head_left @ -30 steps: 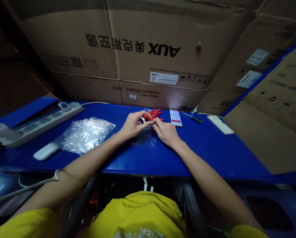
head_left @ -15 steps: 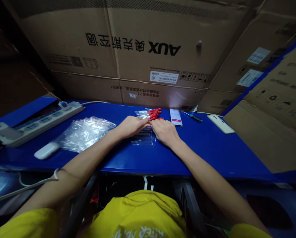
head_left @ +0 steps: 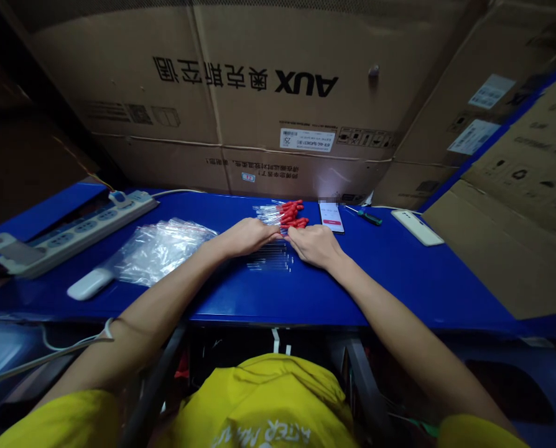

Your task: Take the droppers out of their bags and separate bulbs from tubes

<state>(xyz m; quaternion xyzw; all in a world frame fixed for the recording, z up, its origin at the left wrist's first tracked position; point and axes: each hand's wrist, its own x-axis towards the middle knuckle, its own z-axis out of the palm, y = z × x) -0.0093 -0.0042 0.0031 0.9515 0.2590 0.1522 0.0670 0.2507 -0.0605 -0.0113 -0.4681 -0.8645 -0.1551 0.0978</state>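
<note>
My left hand [head_left: 247, 237] and my right hand [head_left: 313, 245] rest side by side on the blue table [head_left: 399, 274], fingertips meeting at a pile of clear thin tubes with red tips [head_left: 285, 214]. Both hands have curled fingers pinching at the near end of that pile; what exactly lies between the fingers is too small to name. More clear tubes [head_left: 269, 257] lie flat on the table under and between my wrists.
A heap of clear plastic bags [head_left: 159, 249] and a white oblong device [head_left: 89, 284] lie left, with a power strip [head_left: 68, 231] beyond. A phone [head_left: 331, 216], a green screwdriver [head_left: 366, 215] and a second phone [head_left: 417, 226] lie right. Cardboard boxes [head_left: 278, 99] wall the back and right.
My hands have lowered from a raised pinch onto the table at the near edge of the red-tipped pile. The view has shifted slightly.
</note>
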